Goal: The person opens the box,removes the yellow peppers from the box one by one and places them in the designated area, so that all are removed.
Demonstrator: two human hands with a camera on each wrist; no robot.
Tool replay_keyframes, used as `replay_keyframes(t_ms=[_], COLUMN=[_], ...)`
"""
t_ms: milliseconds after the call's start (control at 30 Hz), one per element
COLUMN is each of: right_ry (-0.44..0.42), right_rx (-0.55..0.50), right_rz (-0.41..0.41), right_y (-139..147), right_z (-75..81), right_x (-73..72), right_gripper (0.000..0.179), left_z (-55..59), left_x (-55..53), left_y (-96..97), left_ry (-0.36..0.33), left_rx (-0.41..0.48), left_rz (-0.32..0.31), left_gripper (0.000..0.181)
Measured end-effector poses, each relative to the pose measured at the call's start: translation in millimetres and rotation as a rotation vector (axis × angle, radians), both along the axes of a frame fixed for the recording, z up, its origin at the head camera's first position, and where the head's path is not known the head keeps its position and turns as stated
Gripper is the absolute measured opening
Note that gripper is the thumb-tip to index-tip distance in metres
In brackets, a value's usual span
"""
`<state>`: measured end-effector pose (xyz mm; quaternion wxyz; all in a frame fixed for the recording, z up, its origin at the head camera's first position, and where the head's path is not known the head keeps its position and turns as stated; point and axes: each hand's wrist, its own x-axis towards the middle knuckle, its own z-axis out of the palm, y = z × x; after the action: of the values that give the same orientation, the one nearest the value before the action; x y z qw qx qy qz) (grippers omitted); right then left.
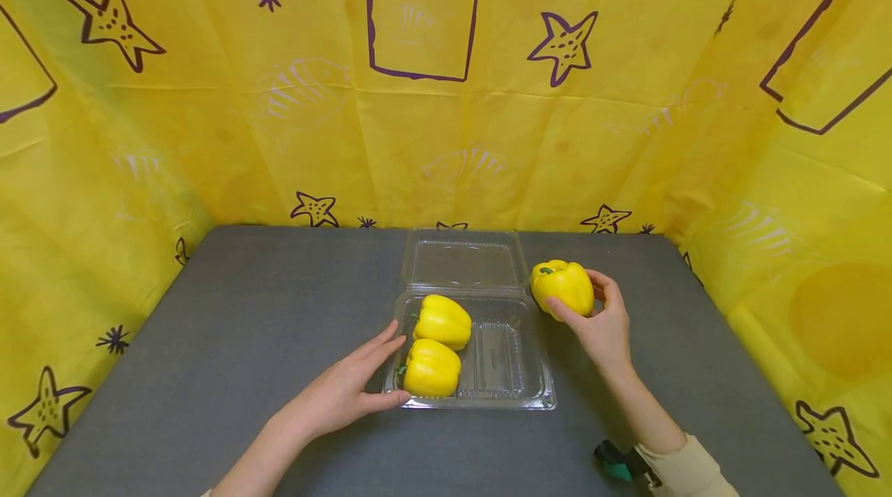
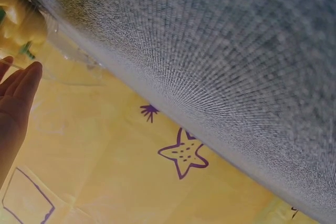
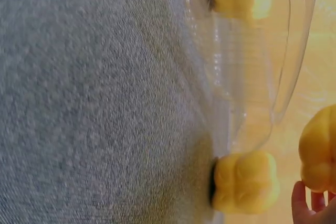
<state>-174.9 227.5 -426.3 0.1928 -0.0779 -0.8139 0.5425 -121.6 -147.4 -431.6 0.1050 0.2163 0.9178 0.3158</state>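
Observation:
My right hand (image 1: pixel 605 327) grips a yellow bell pepper (image 1: pixel 567 288) with a green stem, just right of a clear plastic clamshell container (image 1: pixel 550 396). In the right wrist view this held pepper (image 3: pixel 321 150) is cut off by the frame edge. Another yellow pepper (image 3: pixel 245 182) stands on the table there; the head view does not show it apart from the held one. Two yellow peppers, a rear one (image 1: pixel 443 322) and a front one (image 1: pixel 432 369), lie in the container's left half. Fingers extended, my left hand (image 1: pixel 341 392) rests at the container's left edge.
The container's transparent lid (image 1: pixel 465 261) lies folded back toward the rear of the grey table (image 1: pixel 279 311). Yellow patterned cloth (image 1: pixel 446 118) rises behind the table and at both sides. A dark and green band (image 1: pixel 620 462) is at the right wrist.

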Motion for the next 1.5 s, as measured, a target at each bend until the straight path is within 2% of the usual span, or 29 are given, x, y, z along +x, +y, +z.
replay_keyframes(t_ms=[400,867,1200,1500], right_ry=[-0.023,-0.106,-0.167,-0.178], right_rx=[-0.072,-0.139,-0.163,-0.189], right_rz=[-0.123,-0.23,-0.271,-0.297], right_y=[16,32,42,48], right_z=[-2.8,-4.6,-8.2,-15.4], right_x=[-8.1,-21.8,-30.9,-39.9], right_gripper=[0.072,0.079,0.084,0.086], left_z=[-0.5,-0.5,0.0,-0.1], left_x=[0.1,1.2,0.4,0.3], left_y=[0.0,-0.5,0.4,-0.1], left_ry=[-0.001,0.003,-0.003,-0.006], left_rx=[-0.001,0.005,0.008,0.012], left_rz=[-0.001,0.001,-0.003,-0.003], left_gripper=[0.085,0.084,0.085,0.084])
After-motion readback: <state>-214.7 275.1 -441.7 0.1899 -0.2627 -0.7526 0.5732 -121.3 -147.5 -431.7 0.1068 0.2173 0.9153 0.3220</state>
